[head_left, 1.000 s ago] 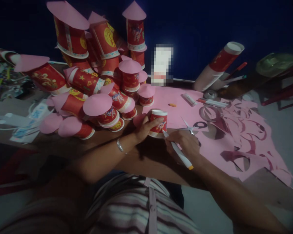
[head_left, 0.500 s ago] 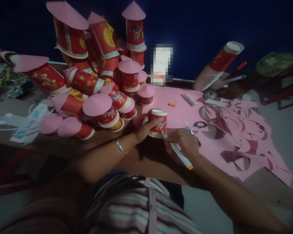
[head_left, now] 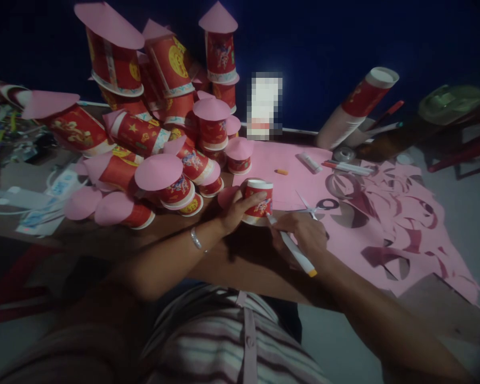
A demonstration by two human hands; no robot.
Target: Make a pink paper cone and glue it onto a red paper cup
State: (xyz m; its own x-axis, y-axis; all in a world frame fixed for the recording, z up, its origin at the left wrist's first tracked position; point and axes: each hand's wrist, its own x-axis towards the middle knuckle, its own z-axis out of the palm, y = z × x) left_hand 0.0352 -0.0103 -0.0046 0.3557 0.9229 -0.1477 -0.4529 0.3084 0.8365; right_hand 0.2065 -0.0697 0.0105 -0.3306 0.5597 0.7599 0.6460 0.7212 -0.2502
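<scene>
A red paper cup with a printed figure (head_left: 259,202) stands at the near side of the table, its white end up. My left hand (head_left: 237,212) is wrapped round its left side, the thumb across the front. In my right hand (head_left: 300,230) is a white marker with a yellow end (head_left: 298,253), its tip at the cup's lower right front. Behind my right hand lie open scissors with dark handles (head_left: 312,209) on pink paper (head_left: 272,160). A small orange cap (head_left: 281,172) rests on that paper.
Many red cups with pink paper cones (head_left: 159,173) are piled on the left and back. Pink paper scraps (head_left: 412,213) cover the right side. A glue stick (head_left: 310,162) and pens (head_left: 350,168) lie behind; a leaning cup stack (head_left: 364,98) stands back right.
The marker's tip and my right hand have shifted very slightly against the cup. My left hand keeps its hold, and the cup stays in place.
</scene>
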